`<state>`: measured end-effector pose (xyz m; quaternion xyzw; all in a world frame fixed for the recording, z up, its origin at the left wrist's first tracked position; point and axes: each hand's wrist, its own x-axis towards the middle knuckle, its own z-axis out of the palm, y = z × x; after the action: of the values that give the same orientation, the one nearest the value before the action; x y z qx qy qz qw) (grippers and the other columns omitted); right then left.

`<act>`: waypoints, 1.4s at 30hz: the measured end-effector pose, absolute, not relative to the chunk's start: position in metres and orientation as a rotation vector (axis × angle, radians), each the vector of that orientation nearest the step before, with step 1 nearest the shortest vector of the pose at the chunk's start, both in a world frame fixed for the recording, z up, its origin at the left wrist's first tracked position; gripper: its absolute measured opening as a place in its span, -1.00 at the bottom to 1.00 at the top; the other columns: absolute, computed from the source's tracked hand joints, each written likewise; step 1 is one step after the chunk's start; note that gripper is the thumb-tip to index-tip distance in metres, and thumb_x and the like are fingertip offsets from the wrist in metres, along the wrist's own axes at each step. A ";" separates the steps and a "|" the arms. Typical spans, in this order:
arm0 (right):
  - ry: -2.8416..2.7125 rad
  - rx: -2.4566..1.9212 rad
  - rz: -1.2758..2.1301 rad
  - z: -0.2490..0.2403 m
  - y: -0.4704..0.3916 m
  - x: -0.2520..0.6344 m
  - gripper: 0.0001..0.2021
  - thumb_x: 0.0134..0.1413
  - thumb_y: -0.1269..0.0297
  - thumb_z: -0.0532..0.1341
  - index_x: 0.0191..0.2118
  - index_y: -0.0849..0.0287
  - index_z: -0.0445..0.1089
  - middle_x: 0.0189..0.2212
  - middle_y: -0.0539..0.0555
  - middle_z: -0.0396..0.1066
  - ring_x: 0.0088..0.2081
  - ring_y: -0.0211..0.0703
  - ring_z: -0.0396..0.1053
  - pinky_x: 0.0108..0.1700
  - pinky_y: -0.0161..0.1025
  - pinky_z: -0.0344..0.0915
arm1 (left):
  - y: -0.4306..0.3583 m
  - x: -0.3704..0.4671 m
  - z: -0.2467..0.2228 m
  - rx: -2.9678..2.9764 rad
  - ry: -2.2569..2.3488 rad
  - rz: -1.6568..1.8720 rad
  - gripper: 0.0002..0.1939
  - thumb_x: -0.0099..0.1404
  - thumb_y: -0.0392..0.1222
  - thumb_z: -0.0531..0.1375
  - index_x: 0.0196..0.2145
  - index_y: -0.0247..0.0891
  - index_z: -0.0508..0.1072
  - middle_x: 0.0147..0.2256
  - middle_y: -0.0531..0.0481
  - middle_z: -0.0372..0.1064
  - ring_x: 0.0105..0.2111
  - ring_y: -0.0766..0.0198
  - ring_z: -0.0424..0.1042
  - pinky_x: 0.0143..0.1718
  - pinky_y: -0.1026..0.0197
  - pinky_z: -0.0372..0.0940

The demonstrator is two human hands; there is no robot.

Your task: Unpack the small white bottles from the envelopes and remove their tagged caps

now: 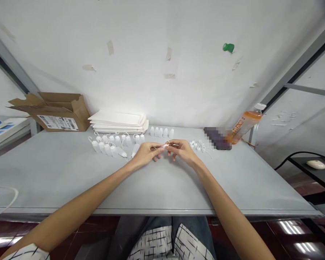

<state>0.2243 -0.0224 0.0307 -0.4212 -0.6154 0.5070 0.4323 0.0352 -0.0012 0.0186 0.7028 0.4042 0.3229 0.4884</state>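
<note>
Over the middle of the grey table [162, 187], my left hand [147, 153] and my right hand [182, 150] meet fingertip to fingertip. Both pinch a small white cap with a loop [166, 144], partly covered by the fingers. Left of my left hand stand several small white bottles [108, 148] with looped caps, some lying down. Behind my hands is a row of small white bottles without loops [160, 132]. Several loose white caps with thin straps [202, 146] lie just right of my right hand.
At the back left are an open cardboard box [62, 112] and a stack of white sheets [119, 122]. An orange drink bottle [246, 124] leans at the back right beside a dark, pixelated flat object [219, 139]. A white cable [12, 200] loops at the left edge.
</note>
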 end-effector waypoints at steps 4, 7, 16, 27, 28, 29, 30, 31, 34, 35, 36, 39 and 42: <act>-1.577 -1.072 1.258 0.035 -0.023 0.228 -0.64 -0.08 0.03 0.34 -0.25 0.24 0.52 -0.36 0.09 0.41 -0.47 -0.28 0.30 -0.59 -0.38 0.19 | -0.001 0.034 0.022 1.470 0.872 0.764 -0.60 0.14 0.05 0.32 -0.25 -0.38 0.58 -0.34 -0.14 0.50 -0.44 0.25 0.46 -0.45 0.22 0.41; -1.596 -1.062 1.262 0.037 -0.024 0.231 -0.64 -0.06 0.06 0.33 -0.21 0.23 0.53 -0.35 0.10 0.42 -0.47 -0.28 0.30 -0.58 -0.38 0.18 | 0.001 0.033 0.022 1.390 0.832 0.742 -0.59 0.11 0.06 0.35 -0.28 -0.39 0.59 -0.32 -0.18 0.50 -0.46 0.24 0.48 -0.49 0.22 0.41; -1.601 -1.043 1.283 0.034 -0.022 0.239 -0.64 -0.05 0.11 0.33 -0.14 0.21 0.55 -0.35 0.11 0.45 -0.45 -0.26 0.33 -0.56 -0.36 0.21 | 0.004 0.032 0.016 1.316 0.816 0.732 -0.52 0.12 0.11 0.34 -0.23 -0.42 0.56 -0.25 -0.26 0.52 -0.53 0.29 0.46 -0.57 0.26 0.39; -1.600 -1.170 1.266 0.031 -0.019 0.237 -0.62 -0.04 -0.03 0.31 -0.33 0.26 0.48 -0.48 0.07 0.42 -0.55 -0.30 0.34 -0.62 -0.39 0.18 | -0.002 0.039 0.013 1.393 0.832 0.702 -0.54 0.13 0.12 0.33 -0.25 -0.40 0.55 -0.27 -0.21 0.50 -0.57 0.34 0.43 -0.64 0.31 0.31; -1.600 -1.152 1.272 0.031 -0.019 0.237 -0.63 -0.04 -0.01 0.32 -0.31 0.26 0.47 -0.49 0.06 0.41 -0.53 -0.28 0.35 -0.60 -0.39 0.20 | -0.001 0.039 0.012 1.388 0.832 0.695 -0.53 0.13 0.13 0.33 -0.26 -0.40 0.54 -0.26 -0.21 0.50 -0.57 0.34 0.43 -0.64 0.31 0.31; -1.600 -1.134 1.277 0.031 -0.019 0.237 -0.64 -0.05 0.01 0.33 -0.29 0.26 0.47 -0.49 0.06 0.41 -0.50 -0.26 0.36 -0.59 -0.38 0.24 | -0.001 0.039 0.011 1.382 0.830 0.688 -0.53 0.13 0.13 0.33 -0.27 -0.40 0.54 -0.26 -0.22 0.50 -0.57 0.33 0.43 -0.63 0.30 0.32; -1.600 -1.119 1.280 0.031 -0.019 0.238 -0.65 -0.06 0.04 0.34 -0.27 0.25 0.47 -0.49 0.06 0.40 -0.47 -0.25 0.37 -0.57 -0.38 0.27 | -0.001 0.039 0.010 1.376 0.829 0.680 -0.53 0.13 0.13 0.32 -0.28 -0.40 0.54 -0.27 -0.22 0.50 -0.57 0.33 0.44 -0.63 0.29 0.33; -1.600 -1.105 1.285 0.032 -0.019 0.238 -0.66 -0.07 0.07 0.34 -0.25 0.25 0.47 -0.47 0.06 0.40 -0.45 -0.23 0.38 -0.55 -0.37 0.30 | 0.000 0.039 0.010 1.371 0.829 0.674 -0.53 0.14 0.14 0.32 -0.30 -0.41 0.54 -0.28 -0.22 0.50 -0.57 0.32 0.44 -0.63 0.28 0.33; -1.590 -1.075 1.311 0.034 -0.021 0.238 -0.68 -0.11 0.15 0.37 -0.22 0.22 0.47 -0.36 0.08 0.43 -0.39 -0.20 0.41 -0.49 -0.32 0.37 | 0.000 0.039 0.010 1.358 0.833 0.680 -0.53 0.16 0.14 0.30 -0.33 -0.42 0.53 -0.34 -0.20 0.49 -0.59 0.31 0.43 -0.63 0.27 0.33; -1.579 -1.081 1.317 0.035 -0.022 0.237 -0.68 -0.12 0.17 0.37 -0.21 0.22 0.47 -0.32 0.10 0.44 -0.37 -0.19 0.42 -0.48 -0.30 0.39 | 0.000 0.039 0.010 1.355 0.836 0.684 -0.53 0.16 0.14 0.30 -0.33 -0.42 0.53 -0.36 -0.19 0.49 -0.59 0.31 0.43 -0.64 0.27 0.33; -1.567 -1.094 1.323 0.036 -0.022 0.237 -0.67 -0.11 0.18 0.37 -0.20 0.22 0.47 -0.30 0.12 0.45 -0.37 -0.18 0.43 -0.47 -0.29 0.40 | 0.000 0.039 0.010 1.352 0.838 0.687 -0.53 0.16 0.14 0.30 -0.33 -0.42 0.53 -0.38 -0.18 0.49 -0.60 0.31 0.43 -0.64 0.28 0.32; -1.555 -1.145 1.352 0.035 -0.022 0.237 -0.69 -0.04 0.12 0.34 -0.25 0.27 0.48 -0.36 0.15 0.46 -0.40 -0.18 0.44 -0.46 -0.27 0.41 | 0.000 0.039 0.012 1.348 0.832 0.683 -0.53 0.16 0.14 0.30 -0.33 -0.43 0.53 -0.46 -0.13 0.46 -0.61 0.30 0.43 -0.64 0.28 0.32; -1.565 -1.161 1.363 0.033 -0.020 0.238 -0.68 -0.03 0.08 0.33 -0.33 0.30 0.48 -0.45 0.12 0.43 -0.45 -0.22 0.39 -0.49 -0.29 0.39 | -0.001 0.039 0.013 1.354 0.830 0.669 -0.53 0.15 0.14 0.31 -0.35 -0.44 0.52 -0.53 -0.10 0.43 -0.62 0.29 0.42 -0.64 0.28 0.32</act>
<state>0.2384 -0.0203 0.0325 -0.4530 -0.6107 0.5318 0.3728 0.0390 -0.0007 0.0129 0.5963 0.3655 0.2947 0.6511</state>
